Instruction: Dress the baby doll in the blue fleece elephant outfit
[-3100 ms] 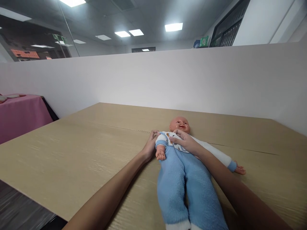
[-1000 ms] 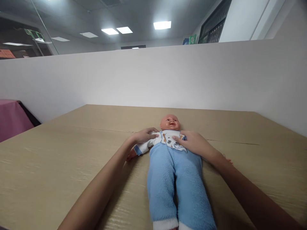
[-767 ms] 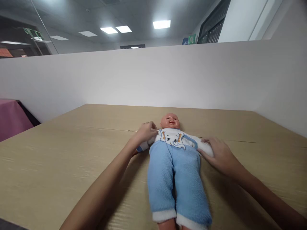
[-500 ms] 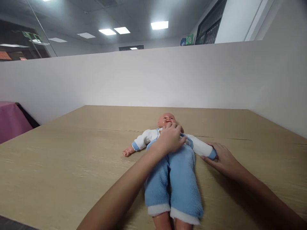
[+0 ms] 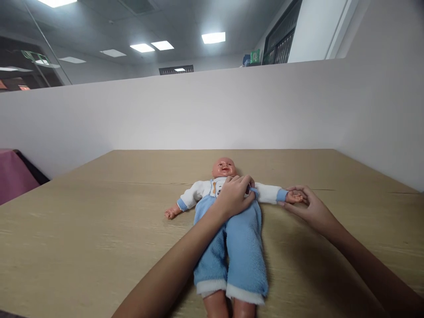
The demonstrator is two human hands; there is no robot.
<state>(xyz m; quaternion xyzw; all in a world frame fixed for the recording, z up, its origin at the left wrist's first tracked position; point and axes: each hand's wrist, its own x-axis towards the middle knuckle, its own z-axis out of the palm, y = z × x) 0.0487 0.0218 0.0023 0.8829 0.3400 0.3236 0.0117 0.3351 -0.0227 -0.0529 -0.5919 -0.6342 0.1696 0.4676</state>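
A baby doll (image 5: 244, 243) lies on its back on the table, its head away from me. It wears fuzzy blue overalls with white hems and a white top with blue cuffs. My left hand (image 5: 236, 195) rests on the doll's chest, its fingers curled around the blue overall strap (image 5: 253, 191) at the doll's right-side shoulder in view. Around the cuff and wrist of the outstretched doll arm (image 5: 270, 193) on the right, my right hand (image 5: 313, 208) is closed with thumb below and fingers above. The doll's small hand (image 5: 294, 197) shows beyond the cuff.
The wooden table (image 5: 115, 229) has a seam running across it. A white partition wall (image 5: 185, 115) stands behind it and continues on the right. At the far left is pink cloth (image 5: 16, 176) with a black edge.
The doll's sleeved arm on the right has swung upward to lie straight out, and its hand now shows past the cuff. My left hand has moved slightly off the chin, onto the strap.
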